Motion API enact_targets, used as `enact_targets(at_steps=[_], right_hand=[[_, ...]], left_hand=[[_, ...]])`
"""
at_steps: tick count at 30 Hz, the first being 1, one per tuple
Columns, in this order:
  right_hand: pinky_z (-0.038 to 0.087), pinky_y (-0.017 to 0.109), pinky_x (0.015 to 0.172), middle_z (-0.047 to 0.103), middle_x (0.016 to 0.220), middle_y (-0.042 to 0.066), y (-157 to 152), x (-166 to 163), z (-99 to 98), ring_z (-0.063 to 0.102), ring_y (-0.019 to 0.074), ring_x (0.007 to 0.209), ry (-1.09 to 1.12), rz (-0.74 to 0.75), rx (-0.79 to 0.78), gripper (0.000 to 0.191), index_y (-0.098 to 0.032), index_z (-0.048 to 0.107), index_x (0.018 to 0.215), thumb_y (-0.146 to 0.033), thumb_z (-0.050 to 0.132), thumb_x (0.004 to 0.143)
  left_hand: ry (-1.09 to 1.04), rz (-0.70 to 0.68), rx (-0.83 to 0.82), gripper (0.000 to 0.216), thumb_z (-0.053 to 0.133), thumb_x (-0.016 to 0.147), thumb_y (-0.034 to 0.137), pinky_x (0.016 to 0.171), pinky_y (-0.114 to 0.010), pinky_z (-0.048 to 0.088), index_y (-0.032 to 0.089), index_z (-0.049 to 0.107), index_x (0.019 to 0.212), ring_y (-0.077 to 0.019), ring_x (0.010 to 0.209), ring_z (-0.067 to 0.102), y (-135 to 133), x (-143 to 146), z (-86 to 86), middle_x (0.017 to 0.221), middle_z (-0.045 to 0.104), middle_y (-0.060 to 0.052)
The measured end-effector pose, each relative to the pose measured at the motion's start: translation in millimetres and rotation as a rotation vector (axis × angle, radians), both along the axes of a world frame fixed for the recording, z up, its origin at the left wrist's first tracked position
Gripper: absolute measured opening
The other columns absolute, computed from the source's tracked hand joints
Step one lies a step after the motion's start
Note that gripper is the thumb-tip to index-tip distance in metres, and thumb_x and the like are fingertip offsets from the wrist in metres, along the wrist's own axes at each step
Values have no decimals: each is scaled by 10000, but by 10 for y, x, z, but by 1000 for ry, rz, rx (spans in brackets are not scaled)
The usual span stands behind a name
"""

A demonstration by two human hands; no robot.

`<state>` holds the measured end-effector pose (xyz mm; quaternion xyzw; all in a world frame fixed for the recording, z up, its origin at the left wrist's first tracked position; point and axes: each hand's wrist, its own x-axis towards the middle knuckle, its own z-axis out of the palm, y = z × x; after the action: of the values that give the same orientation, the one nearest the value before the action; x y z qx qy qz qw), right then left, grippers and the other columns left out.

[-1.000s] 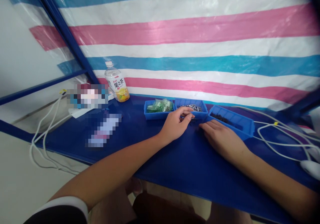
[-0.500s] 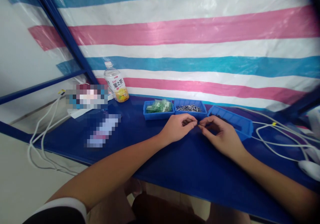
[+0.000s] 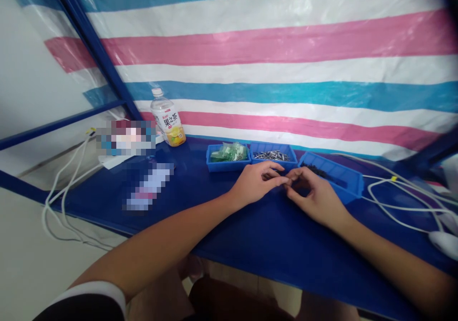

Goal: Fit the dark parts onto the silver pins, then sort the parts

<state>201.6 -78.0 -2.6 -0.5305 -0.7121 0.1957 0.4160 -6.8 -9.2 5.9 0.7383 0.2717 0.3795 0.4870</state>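
My left hand and my right hand meet fingertip to fingertip over the blue table, both pinched on a small thing too tiny to name. Just behind them stand three blue trays: the left tray holds green pieces, the middle tray holds thin metal pins, the right tray holds small dark parts. My right hand lies in front of the right tray.
A drink bottle stands at the back left. White cables and a white mouse-like object lie at the right. More white cables hang off the left edge. A striped tarp backs the table.
My right hand rose from lying flat on the table and pinched. My left hand came away from the middle tray, and both hands' fingertips have closed together.
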Motion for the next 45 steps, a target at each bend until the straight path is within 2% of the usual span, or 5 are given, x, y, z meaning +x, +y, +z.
enact_targets(at_steps=[4,9,20,33,45], right_hand=[[605,348,736,711,941,21,-1,12,37,720,215,821,16,-3,18,260,-268,636,1193,-235,674,937],[556,314,636,735,956,22,-6,55,62,724,199,777,-19,-70,14,145,-269,699,1084,-245,682,942],[578,364,752,750,1023,49,15,67,68,715,228,887,-56,-20,105,59,-266,734,1012,-308,706,981],[621,365,730,779,1003,53,-4,50,-13,760,249,868,148,-54,-28,320,-269,717,1147,-502,790,939],[565,370,747,799,981,51,22,67,27,729,245,858,-59,-28,-47,238,-261,778,1052,-477,695,998]], left_hand=[[-11,34,41,379,769,966,394,844,-321,623,184,720,1278,-189,894,785,-8,0,15,1061,827,-100],[45,-62,-9,331,630,1050,340,745,-290,624,139,729,1293,-147,694,746,-44,-7,45,870,813,-76],[18,-2,105,261,685,981,233,970,-370,655,175,815,1200,-228,1033,817,-26,10,-10,1160,841,-92],[-128,34,-34,157,810,848,112,893,-355,668,151,743,984,-207,941,826,30,25,-68,987,835,-96],[-93,34,118,184,750,890,64,917,-336,640,167,762,1043,-174,948,802,46,21,-32,1020,837,-71]])
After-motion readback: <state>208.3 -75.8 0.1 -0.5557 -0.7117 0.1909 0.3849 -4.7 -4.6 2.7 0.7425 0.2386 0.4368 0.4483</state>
